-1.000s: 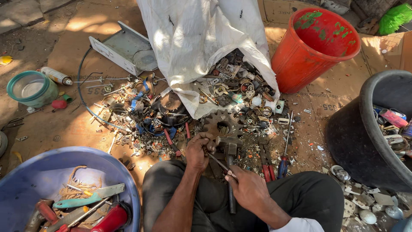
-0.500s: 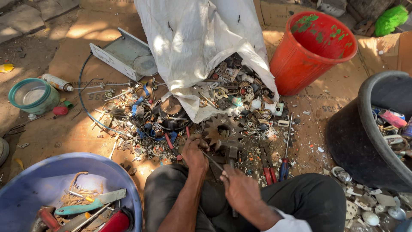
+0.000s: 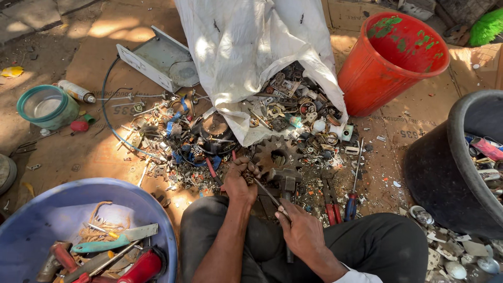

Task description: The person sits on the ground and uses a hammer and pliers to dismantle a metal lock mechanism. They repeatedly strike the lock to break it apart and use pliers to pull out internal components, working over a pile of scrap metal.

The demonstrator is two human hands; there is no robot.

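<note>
**Two hands on a thin tool over a scrap heap**

The left hand is closed around a small scrap piece, fingers curled tight on it, just in front of the knees. The right hand grips a thin metal rod, possibly a screwdriver or pick, whose tip meets the piece in the left hand. The piece is small and half hidden by the fingers, so its kind cannot be told.

Just beyond the hands lies a rusty gear, and a hammer rests with its head against the gear and its handle running back between the legs. To the right are red-handled pliers and a screwdriver on the ground. The scrap pile spreads from the mouth of a white sack.

Further out stand a red bucket, a black tub with odd parts, and a blue basin holding tools. A grey metal case and a green bowl lie at the left.

The risk, as I judge it, is the rod slipping off the piece under force and jabbing the bare left hand, since the tip points straight toward those fingers. Sharp scrap underfoot could also cut a hand that reaches in carelessly.
</note>
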